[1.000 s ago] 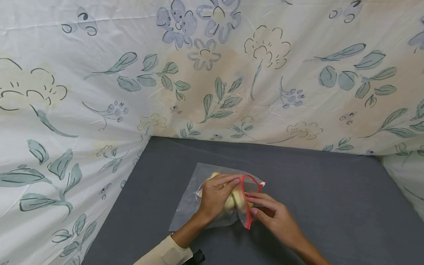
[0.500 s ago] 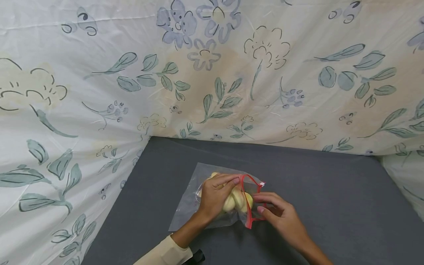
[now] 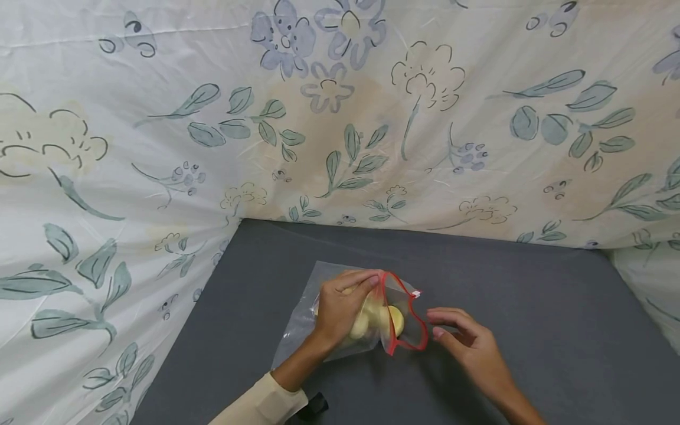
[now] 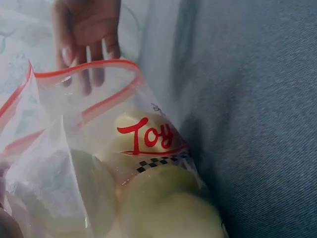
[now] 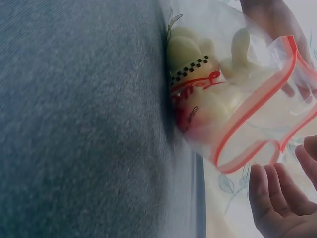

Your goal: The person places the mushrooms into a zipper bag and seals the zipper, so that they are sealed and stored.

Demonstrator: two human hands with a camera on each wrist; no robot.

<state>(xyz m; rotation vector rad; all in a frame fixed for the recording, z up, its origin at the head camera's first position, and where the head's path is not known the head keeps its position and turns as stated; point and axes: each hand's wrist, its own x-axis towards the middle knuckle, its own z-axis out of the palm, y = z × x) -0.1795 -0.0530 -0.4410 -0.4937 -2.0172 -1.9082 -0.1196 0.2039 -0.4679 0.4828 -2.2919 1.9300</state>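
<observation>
A clear zip bag (image 3: 297, 330) with a red-edged mouth lies on the dark surface, its mouth gaping to the right. Several pale yellow-green, rounded pieces (image 3: 395, 321) fill it; their kind is unclear through the plastic. Red lettering (image 4: 148, 136) and a checkered strip show on the bag in the left wrist view. My left hand (image 3: 340, 307) lies over the bag and pinches the upper end of its red rim between thumb and fingers. Just right of the mouth, my right hand (image 3: 475, 348) is apart from the bag, fingers loosely bent and holding nothing.
A white slider (image 3: 416, 294) sits at the far corner of the red zip. The dark grey tabletop (image 3: 531, 307) extends to both sides. Floral cloth (image 3: 340, 159) hangs behind and at the left. A small black item (image 3: 313, 407) is by the left sleeve.
My right hand has drawn back rightward out of the bag's mouth. The left hand has lifted the rim slightly, and the mouth has tilted up and to the left.
</observation>
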